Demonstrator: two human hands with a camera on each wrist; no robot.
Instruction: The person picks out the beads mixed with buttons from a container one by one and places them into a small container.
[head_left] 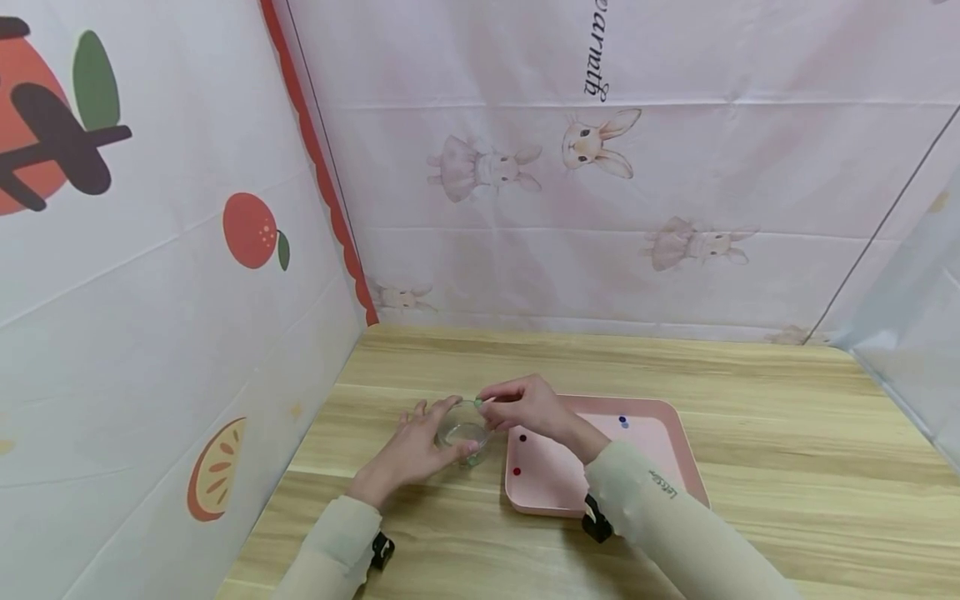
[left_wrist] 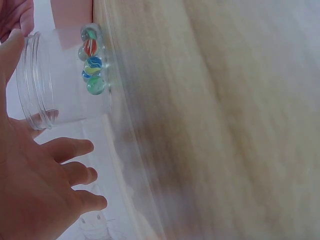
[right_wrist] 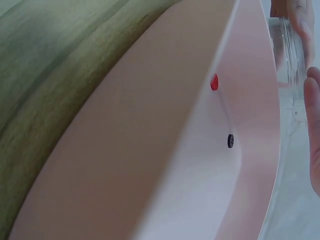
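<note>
A clear jar [head_left: 459,433] stands on the table, left of the pink tray. My left hand [head_left: 411,454] grips it near the mouth between thumb and index finger, the other fingers spread away from it. Several glass marbles [left_wrist: 94,65] with green, red, blue and yellow swirls lie at the jar's bottom in the left wrist view. At the far side of the jar's rim, my right hand [head_left: 525,408] pinches a small green marble [head_left: 478,403] between its fingertips. In the right wrist view, only part of that hand [right_wrist: 314,130] shows, beside the jar's mouth.
Right of the jar lies the shallow pink tray [head_left: 551,500], partly under my right forearm. Small buttons lie in it: a red button [head_left: 517,472], a black button [head_left: 522,437] and blue ones [head_left: 622,422]. Printed cloth walls [head_left: 480,275] border the wooden table [head_left: 787,450].
</note>
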